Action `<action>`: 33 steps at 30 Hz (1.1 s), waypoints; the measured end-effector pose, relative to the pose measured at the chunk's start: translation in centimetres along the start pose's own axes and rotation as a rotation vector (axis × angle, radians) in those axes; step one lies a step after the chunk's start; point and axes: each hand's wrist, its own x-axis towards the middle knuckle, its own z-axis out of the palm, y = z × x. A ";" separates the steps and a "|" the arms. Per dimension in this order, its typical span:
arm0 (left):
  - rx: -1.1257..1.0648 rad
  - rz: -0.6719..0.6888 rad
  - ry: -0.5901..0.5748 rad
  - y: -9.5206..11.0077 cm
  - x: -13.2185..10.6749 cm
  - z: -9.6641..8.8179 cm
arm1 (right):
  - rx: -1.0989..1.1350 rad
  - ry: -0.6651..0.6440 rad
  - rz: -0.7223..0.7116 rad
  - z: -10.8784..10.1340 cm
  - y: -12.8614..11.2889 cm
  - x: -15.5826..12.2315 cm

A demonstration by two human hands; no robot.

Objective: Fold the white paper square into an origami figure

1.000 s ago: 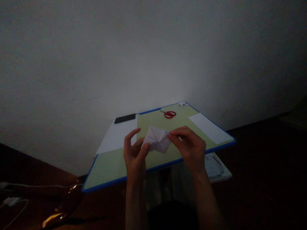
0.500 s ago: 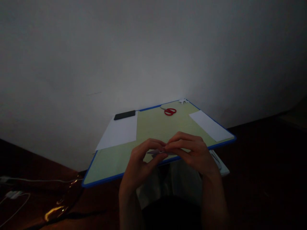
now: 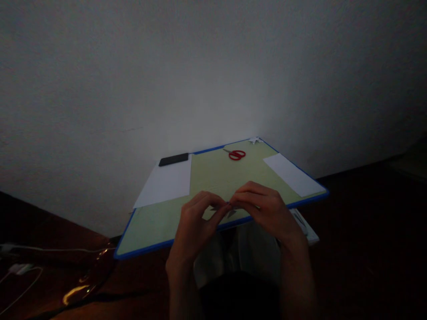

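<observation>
Near the front edge of the table, my left hand (image 3: 201, 222) and my right hand (image 3: 263, 209) meet fingertip to fingertip. Both pinch a small folded piece of paper (image 3: 231, 213), mostly covered by the fingers; only pointed bits show under and between them. Red-handled scissors (image 3: 236, 154) lie farther back on the table, blades toward the left. A small white cut or folded paper shape (image 3: 255, 140) rests at the far right corner.
The light green table (image 3: 213, 178) has a blue rim and stands against a wall. White sheets (image 3: 167, 184) lie on its left, another sheet (image 3: 293, 174) on its right. A dark phone-like slab (image 3: 174, 159) sits at the back left. White cables (image 3: 60, 250) run at lower left.
The fingers of my left hand have closed into a tighter pinch. The folded paper has turned, and less of it shows. The scissors and sheets lie as before.
</observation>
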 end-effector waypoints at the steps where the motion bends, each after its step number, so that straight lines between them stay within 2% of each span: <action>1: 0.007 -0.010 0.006 0.0 0.0 0.0 | -0.004 -0.002 0.002 0.0 0.0 0.0; 8: 0.016 -0.029 0.027 -0.5 0.5 0.5 | 0.001 -0.005 0.035 0.2 0.2 0.2; 14: -0.104 -0.037 0.060 -0.9 0.6 1.1 | 0.023 0.015 0.066 -0.1 0.4 0.1; 19: -0.099 0.030 -0.034 -0.9 0.6 1.0 | 0.050 0.032 0.064 -0.4 0.3 0.0; 22: -0.132 0.028 -0.052 -0.6 0.6 0.9 | 0.068 0.034 0.052 -0.5 0.1 0.0; 30: -0.085 0.019 0.020 -0.3 0.5 1.0 | 0.094 0.080 0.045 -0.3 0.1 0.0; 33: -0.107 0.006 0.067 -0.4 0.5 1.2 | 0.138 0.143 0.051 0.1 0.3 0.1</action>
